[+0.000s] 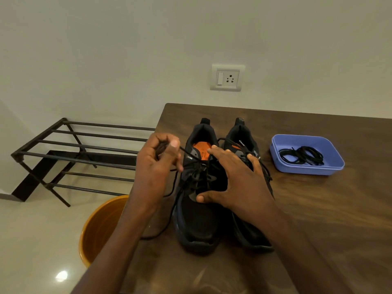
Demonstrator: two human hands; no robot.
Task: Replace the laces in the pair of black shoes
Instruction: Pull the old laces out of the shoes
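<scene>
Shoes sit side by side on a dark wooden table (318, 219), toes toward the person, heels toward the wall. On the left shoe (197, 209) the lace (180, 185) is loose and partly pulled out; one end trails off the table edge and loops back near the toe. The left hand (157, 164) is raised just beside that shoe, fingers curled round a bunched length of the lace, thumb pressed against it. The right hand (235, 179) lies spread across both shoes, fingers straight and apart, thumb resting on the left shoe's upper, fingertips reaching the right shoe (250, 230) (its own lace looks still threaded, though the hand hides much of it). Well apart to the right stands a blue tray (331, 166) holding a coil of black laces (301, 155). Beyond the table's left edge are a black metal rack (70, 149) and an orange bucket (99, 228) on the floor. A wall socket (227, 77) is above the table.
</scene>
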